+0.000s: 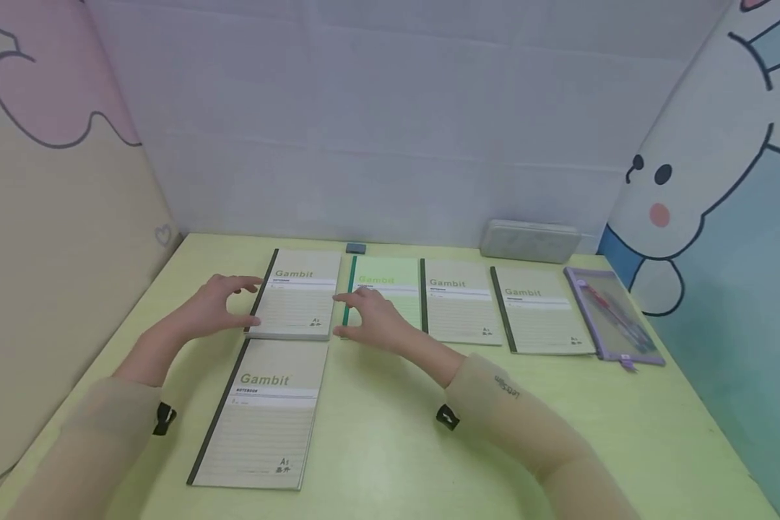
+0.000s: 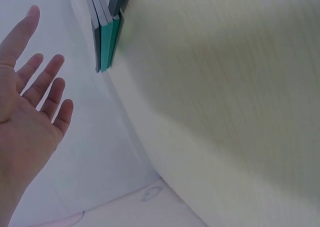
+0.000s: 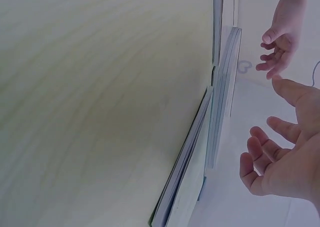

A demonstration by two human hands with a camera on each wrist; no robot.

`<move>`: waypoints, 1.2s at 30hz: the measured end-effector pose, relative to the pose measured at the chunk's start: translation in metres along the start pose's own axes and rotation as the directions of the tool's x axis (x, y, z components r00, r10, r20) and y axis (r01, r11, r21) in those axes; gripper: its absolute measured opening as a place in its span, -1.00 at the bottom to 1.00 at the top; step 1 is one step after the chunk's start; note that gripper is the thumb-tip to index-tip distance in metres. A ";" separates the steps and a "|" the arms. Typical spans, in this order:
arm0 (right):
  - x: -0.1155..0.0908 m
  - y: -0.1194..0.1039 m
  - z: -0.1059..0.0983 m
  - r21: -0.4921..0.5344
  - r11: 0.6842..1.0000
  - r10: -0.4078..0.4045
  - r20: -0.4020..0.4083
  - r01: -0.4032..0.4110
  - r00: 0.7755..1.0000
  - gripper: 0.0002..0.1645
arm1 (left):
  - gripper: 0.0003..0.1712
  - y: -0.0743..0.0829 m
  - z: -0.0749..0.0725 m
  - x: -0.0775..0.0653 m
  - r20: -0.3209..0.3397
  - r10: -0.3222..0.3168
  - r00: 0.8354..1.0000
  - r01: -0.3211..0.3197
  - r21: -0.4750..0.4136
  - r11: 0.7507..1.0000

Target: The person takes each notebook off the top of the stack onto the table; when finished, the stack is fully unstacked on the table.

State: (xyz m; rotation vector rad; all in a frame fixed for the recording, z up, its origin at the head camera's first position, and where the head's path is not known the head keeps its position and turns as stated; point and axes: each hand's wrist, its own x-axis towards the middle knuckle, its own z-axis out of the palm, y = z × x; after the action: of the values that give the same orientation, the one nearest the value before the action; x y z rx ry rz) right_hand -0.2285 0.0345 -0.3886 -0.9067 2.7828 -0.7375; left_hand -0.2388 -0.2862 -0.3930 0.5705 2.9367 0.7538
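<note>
At the back left of the table lies a stack of Gambit notebooks (image 1: 299, 297), a cream one with a black spine on top. Its edges (image 2: 105, 39) in the left wrist view show dark and green spines. My left hand (image 1: 211, 309) is at the stack's left side, thumb and fingers spread apart. On the other side my right hand (image 1: 378, 319) hovers by the right edge, partly covering a green notebook (image 1: 393, 271). In the wrist views both the left hand (image 2: 27, 107) and the right hand (image 3: 285, 159) have nothing in their fingers.
Another cream notebook (image 1: 260, 419) lies just in front of the stack. Right of the green one are two more cream notebooks, one in the middle (image 1: 461, 307) and one farther right (image 1: 546, 318). Beyond stand a purple-edged pouch (image 1: 614, 318), a grey case (image 1: 531, 242) and a small blue-grey block (image 1: 356, 248).
</note>
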 end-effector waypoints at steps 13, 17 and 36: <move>0.039 0.018 0.028 -0.031 0.996 0.088 -0.014 -0.089 0.996 -0.17 | 0.06 -0.025 0.017 0.035 0.045 -0.128 0.991 0.129 -0.006 0.992; 0.045 0.022 0.037 -0.013 0.995 0.104 0.018 -0.104 0.994 -0.14 | 0.12 -0.030 0.021 0.043 0.075 -0.152 0.986 0.153 -0.012 0.988; 0.057 0.022 0.040 -0.137 0.988 0.089 0.091 -0.076 0.992 -0.13 | 0.08 -0.035 0.028 0.050 0.092 -0.178 0.980 0.185 -0.073 0.980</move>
State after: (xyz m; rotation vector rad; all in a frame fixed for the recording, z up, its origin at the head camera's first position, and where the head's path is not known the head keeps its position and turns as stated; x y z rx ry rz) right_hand -0.2759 0.0005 -0.4323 -0.8187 2.7908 -0.4868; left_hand -0.2930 -0.2835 -0.4329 0.3145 2.8162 0.8015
